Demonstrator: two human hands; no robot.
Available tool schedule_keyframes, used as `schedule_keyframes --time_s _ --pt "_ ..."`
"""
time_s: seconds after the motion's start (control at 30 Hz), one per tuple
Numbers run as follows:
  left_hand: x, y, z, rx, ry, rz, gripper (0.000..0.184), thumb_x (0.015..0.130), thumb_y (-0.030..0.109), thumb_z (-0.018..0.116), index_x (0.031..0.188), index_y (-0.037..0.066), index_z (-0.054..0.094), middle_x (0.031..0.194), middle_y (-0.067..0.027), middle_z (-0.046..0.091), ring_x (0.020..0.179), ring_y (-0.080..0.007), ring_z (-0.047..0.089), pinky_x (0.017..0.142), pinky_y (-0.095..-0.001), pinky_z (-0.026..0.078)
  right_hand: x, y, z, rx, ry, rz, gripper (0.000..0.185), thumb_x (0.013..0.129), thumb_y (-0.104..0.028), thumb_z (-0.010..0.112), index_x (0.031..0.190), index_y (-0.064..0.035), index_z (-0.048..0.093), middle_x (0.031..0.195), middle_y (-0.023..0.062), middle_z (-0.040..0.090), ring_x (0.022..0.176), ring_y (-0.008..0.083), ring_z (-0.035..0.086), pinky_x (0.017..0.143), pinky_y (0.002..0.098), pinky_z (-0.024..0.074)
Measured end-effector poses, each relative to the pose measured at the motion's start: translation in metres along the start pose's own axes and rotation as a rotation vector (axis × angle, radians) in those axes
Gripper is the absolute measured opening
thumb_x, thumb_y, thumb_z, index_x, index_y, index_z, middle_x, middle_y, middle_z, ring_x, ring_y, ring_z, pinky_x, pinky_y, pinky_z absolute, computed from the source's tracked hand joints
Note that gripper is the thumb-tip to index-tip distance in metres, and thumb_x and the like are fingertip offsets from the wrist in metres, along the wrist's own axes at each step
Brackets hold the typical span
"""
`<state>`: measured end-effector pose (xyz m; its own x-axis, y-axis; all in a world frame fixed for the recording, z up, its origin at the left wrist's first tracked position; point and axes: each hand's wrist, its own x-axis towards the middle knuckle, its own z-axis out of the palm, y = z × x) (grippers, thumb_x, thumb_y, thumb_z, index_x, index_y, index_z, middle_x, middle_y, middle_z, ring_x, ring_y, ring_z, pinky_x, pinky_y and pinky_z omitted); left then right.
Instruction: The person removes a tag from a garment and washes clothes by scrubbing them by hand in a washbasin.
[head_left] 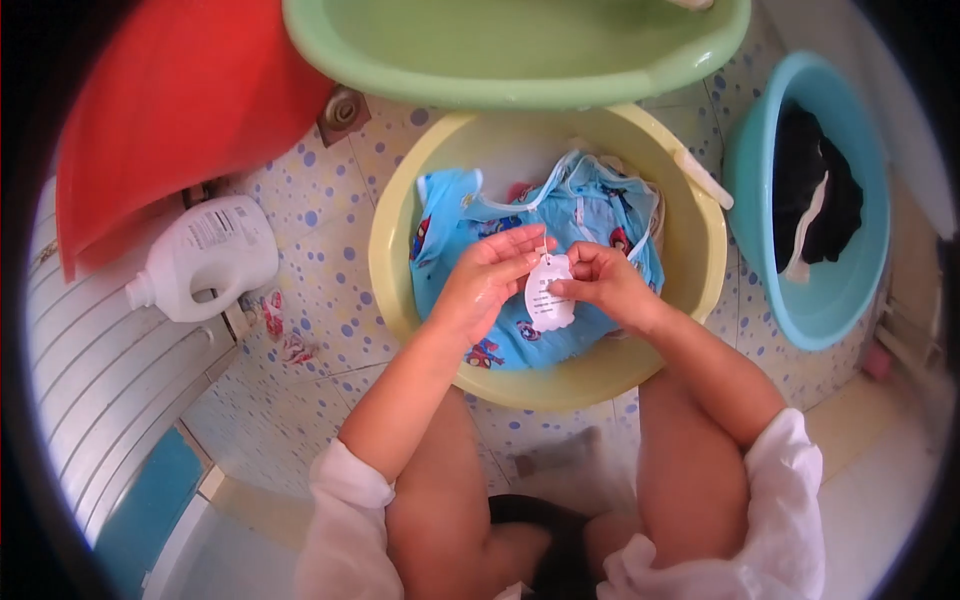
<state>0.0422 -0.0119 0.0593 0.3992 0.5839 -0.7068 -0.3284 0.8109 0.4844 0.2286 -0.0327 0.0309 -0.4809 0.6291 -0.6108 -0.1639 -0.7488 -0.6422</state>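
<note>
A yellow basin (pixel 390 230) on the floor holds a light blue printed garment (pixel 540 345) in a little water. Above the garment, a white paper tag (pixel 548 300) with small dark print hangs on a thin string. My right hand (pixel 608 287) pinches the tag at its right edge between thumb and fingers. At the tag's upper left, my left hand (pixel 492 280) has its thumb and fingers pressed together at the string.
Beyond the yellow basin stands a large green tub (pixel 520 90). A teal basin (pixel 838 300) with dark cloth (pixel 835 200) is at the right. To the left are a white jug (pixel 225 245), a red object (pixel 180 130) and a floor drain (pixel 343 112).
</note>
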Motion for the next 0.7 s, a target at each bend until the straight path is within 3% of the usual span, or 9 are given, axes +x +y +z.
schedule_keyframes --time_s 0.17,0.27,0.37,0.53,0.7 --pt "-0.005 -0.011 0.000 0.070 0.056 0.032 0.039 0.082 0.005 0.057 0.119 -0.002 0.046 0.110 -0.0114 0.056 0.098 -0.0168 0.055 0.084 -0.0279 0.044 -0.001 0.001 0.003 -0.120 -0.082 -0.015 0.014 0.078 -0.003 0.064 0.086 -0.0034 0.053 0.082 0.0037 0.061 0.079 0.0099 0.058 0.070 0.0243 0.0467" --pt "-0.007 -0.014 0.002 0.061 0.080 0.058 0.037 0.082 0.004 0.057 0.117 -0.001 0.047 0.104 -0.0101 0.058 0.094 -0.0157 0.056 0.082 -0.0274 0.045 -0.004 -0.012 0.015 -0.127 0.018 -0.107 0.018 0.081 -0.010 0.064 0.095 -0.0023 0.056 0.082 0.0036 0.060 0.082 0.0101 0.057 0.075 0.0251 0.0454" --pt "-0.007 -0.021 0.001 0.114 0.059 0.128 0.030 0.081 0.003 0.059 0.110 0.001 0.051 0.099 -0.0087 0.060 0.090 -0.0147 0.057 0.080 -0.0267 0.045 -0.003 -0.020 0.020 0.110 0.126 0.033 0.022 0.082 -0.015 0.063 0.099 -0.0013 0.059 0.085 0.0039 0.062 0.084 0.0106 0.057 0.078 0.0256 0.0444" --pt "-0.009 -0.026 -0.001 -0.014 0.154 0.095 0.018 0.078 0.002 0.063 0.092 0.003 0.053 0.090 -0.0078 0.063 0.082 -0.0118 0.059 0.074 -0.0229 0.046 0.000 -0.015 0.020 0.303 0.192 0.031 0.012 0.080 -0.012 0.064 0.085 -0.0012 0.064 0.085 0.0053 0.064 0.079 0.0114 0.058 0.075 0.0250 0.0456" --pt "-0.009 -0.028 -0.004 0.010 0.149 0.087 0.020 0.080 0.004 0.062 0.099 0.002 0.055 0.091 -0.0082 0.063 0.083 -0.0117 0.059 0.074 -0.0228 0.045 0.002 -0.009 0.017 0.190 0.223 -0.019 0.011 0.079 -0.012 0.066 0.082 -0.0015 0.064 0.080 0.0046 0.064 0.074 0.0097 0.058 0.070 0.0239 0.0458"
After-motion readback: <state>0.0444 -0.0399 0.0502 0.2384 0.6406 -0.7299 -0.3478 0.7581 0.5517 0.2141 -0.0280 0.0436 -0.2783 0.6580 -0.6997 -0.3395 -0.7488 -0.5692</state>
